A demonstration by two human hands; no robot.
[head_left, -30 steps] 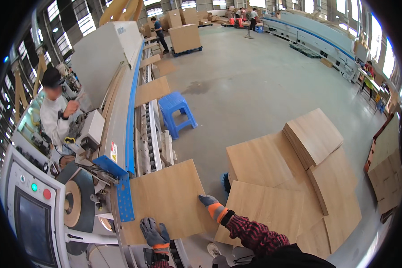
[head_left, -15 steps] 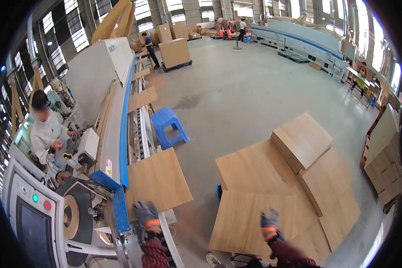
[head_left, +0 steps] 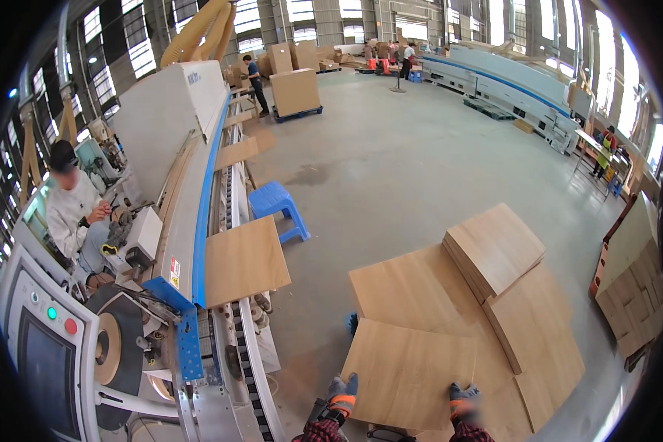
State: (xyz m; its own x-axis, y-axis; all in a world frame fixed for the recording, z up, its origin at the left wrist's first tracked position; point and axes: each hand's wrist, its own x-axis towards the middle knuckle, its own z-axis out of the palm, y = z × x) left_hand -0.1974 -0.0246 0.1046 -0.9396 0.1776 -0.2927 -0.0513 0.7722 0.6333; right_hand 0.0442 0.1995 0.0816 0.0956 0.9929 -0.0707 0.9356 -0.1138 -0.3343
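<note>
A wood-grain panel [head_left: 411, 368] lies on top of the near end of a stack of similar boards, in front of me. My left hand [head_left: 342, 392], in a grey glove with an orange band, is closed on its near left corner. At the near right part of the same panel, my right hand [head_left: 462, 396], gloved alike, grips the edge; its underside fingers are hidden. Another wood-grain panel [head_left: 244, 263] rests on the roller track of the edge machine [head_left: 205, 206] to the left, with no hand on it.
A blue stool [head_left: 278, 206] stands beside the machine's track. At the left are a control screen [head_left: 46, 368] and a seated person [head_left: 74, 202]. Piled boards [head_left: 497, 247] rise behind the panel, and more stacked boards [head_left: 630, 302] stand far right.
My left hand has left the panel on the machine and moved right to the stack's top panel. My right hand has come down onto its near edge. The machine's panel has slid farther away along the track.
</note>
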